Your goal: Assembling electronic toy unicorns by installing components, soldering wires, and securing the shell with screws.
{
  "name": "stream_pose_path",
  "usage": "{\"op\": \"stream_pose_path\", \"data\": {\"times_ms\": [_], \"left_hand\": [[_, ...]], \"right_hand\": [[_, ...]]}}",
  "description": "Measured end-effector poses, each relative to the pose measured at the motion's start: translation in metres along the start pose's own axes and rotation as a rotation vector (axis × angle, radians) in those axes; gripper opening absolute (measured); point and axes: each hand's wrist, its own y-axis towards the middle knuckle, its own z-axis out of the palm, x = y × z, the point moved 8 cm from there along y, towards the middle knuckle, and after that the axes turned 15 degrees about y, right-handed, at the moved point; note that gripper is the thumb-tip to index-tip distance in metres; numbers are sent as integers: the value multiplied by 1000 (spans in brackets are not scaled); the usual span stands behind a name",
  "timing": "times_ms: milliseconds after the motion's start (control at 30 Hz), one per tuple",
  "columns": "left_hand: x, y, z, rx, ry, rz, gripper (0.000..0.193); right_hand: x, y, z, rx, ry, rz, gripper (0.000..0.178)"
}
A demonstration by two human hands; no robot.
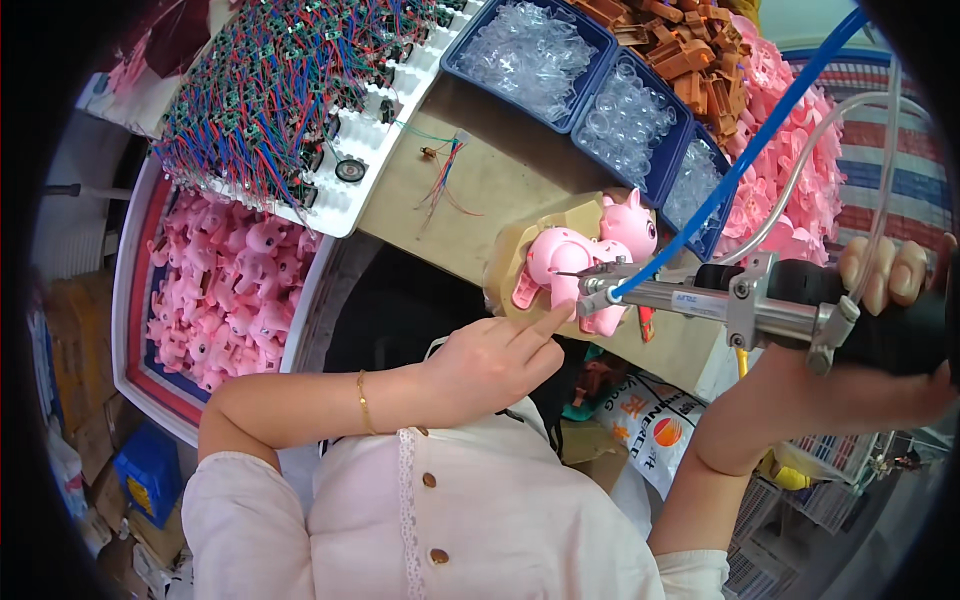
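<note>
A pink toy animal (560, 257), with a round body and an upright head, lies in a tan block-shaped holder (503, 258) on the bench. My left hand (495, 365) stretches its index finger to the toy's lower leg, just under the tip of a screwdriver-like power tool. The other fingers bend loosely and its thumb is hidden. My right hand (850, 392) wraps round the black handle of that metal power tool (700, 300), which lies level and points left at the toy's body. A blue hose (750, 145) runs to its front end.
Several blue bins (577, 118) of transparent plastic parts stand behind the toy. Brown parts (690, 60) and pink parts (800, 150) heap at back right. Wired circuit boards (270, 100) cover a white tray at far left, above a box of pink toy pieces (230, 290). Loose wires (447, 175) lie mid-bench.
</note>
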Motion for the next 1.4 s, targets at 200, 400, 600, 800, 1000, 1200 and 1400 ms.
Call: {"op": "stream_pose_path", "data": {"times_ms": [200,400,600,800,1000,1200,1400], "left_hand": [[-2,1,1,76,-73,-41,13],[-4,3,-2,67,35,28,15],[20,30,-26,7,-273,-76,15],[73,39,18,230,-1387,-957,10],[57,52,29,153,-1521,-963,10],[50,66,32,296,-1400,-792,13],[54,68,29,222,-280,-401,46]], "right_hand": [[-14,-21,2,29,195,93,39],[-34,-6,-7,96,239,216,63],[6,62,-52,-351,335,1,43],[-16,75,-62,-281,-440,34,62],[-78,-81,-67,136,-377,539,22],[-94,-114,-82,159,-123,725,9],[-132,-126,-90,451,-520,474,11]]}}
